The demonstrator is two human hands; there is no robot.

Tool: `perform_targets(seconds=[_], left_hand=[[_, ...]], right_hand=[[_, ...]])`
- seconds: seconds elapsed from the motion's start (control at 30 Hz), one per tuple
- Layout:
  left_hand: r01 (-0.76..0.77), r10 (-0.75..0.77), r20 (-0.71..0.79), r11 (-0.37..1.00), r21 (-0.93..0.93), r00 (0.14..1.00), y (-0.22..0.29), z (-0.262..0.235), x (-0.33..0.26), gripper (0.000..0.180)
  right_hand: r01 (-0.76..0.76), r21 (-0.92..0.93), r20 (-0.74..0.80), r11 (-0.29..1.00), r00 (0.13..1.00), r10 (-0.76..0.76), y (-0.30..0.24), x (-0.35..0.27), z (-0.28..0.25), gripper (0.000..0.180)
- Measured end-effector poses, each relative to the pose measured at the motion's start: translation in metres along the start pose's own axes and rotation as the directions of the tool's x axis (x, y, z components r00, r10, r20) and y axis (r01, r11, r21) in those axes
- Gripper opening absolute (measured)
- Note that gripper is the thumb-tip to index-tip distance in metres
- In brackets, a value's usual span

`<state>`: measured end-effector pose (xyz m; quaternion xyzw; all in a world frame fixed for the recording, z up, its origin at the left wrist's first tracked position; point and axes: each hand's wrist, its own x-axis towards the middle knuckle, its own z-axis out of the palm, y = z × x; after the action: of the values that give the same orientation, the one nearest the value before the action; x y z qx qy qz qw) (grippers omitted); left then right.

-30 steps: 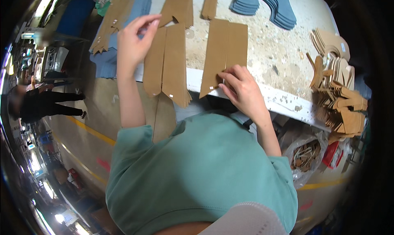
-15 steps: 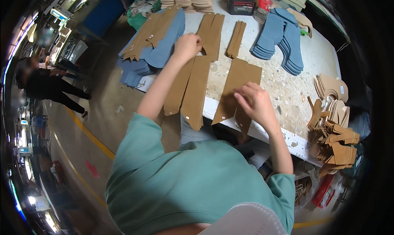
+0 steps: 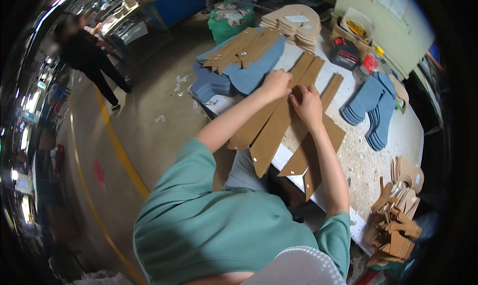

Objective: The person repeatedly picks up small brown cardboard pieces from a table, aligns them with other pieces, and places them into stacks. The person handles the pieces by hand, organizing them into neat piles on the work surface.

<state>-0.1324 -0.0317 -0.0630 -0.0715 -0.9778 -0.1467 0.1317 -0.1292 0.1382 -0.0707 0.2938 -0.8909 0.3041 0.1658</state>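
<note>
My left hand (image 3: 277,84) lies at the far end of the near brown leather strips (image 3: 273,135), fingers curled in on their edge. Close beside it, my right hand (image 3: 307,106) is closed, thumb and fingertips at the same strip end. Just beyond both hands lies another pair of long brown strips (image 3: 309,68). A further brown pair (image 3: 311,153) with pointed ends lies under my right forearm and overhangs the table's front edge. A narrow brown strip (image 3: 331,91) lies to the right of my right hand. Small pale marks show on the strips' tips.
Blue cut pieces (image 3: 259,68) with brown pieces (image 3: 241,48) on top are stacked at the left; more blue stacks (image 3: 381,108) lie right. Beige stacks (image 3: 298,23), a black battery pack (image 3: 344,52), a bottle (image 3: 367,66) and brown offcuts (image 3: 398,230) surround. A person (image 3: 89,56) stands far left.
My right hand has left the right-hand brown pair and come over beside my left hand at the near strips' far end. The view has turned left, so the table appears further right.
</note>
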Motion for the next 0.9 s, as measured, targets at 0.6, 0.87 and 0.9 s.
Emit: perform_targets(seconds=[0.6, 0.87, 0.9], left_hand=[[-0.01, 0.013, 0.043, 0.997, -0.082, 0.999, -0.006, -0.003, 0.004, 0.044], [0.013, -0.011, 0.036, 0.998, -0.058, 0.999, -0.007, -0.007, 0.005, 0.04], [0.031, -0.028, 0.045, 0.998, -0.063, 0.999, -0.007, -0.008, 0.005, 0.04]], right_hand=[[-0.181, -0.066, 0.108, 0.981, 0.976, 0.187, 0.009, 0.022, -0.009, 0.018], [-0.036, -0.015, -0.116, 0.999, 0.993, 0.034, 0.004, 0.025, -0.023, 0.011], [-0.033, 0.017, -0.15, 0.999, 0.988, 0.035, 0.003, 0.029, -0.033, 0.01]])
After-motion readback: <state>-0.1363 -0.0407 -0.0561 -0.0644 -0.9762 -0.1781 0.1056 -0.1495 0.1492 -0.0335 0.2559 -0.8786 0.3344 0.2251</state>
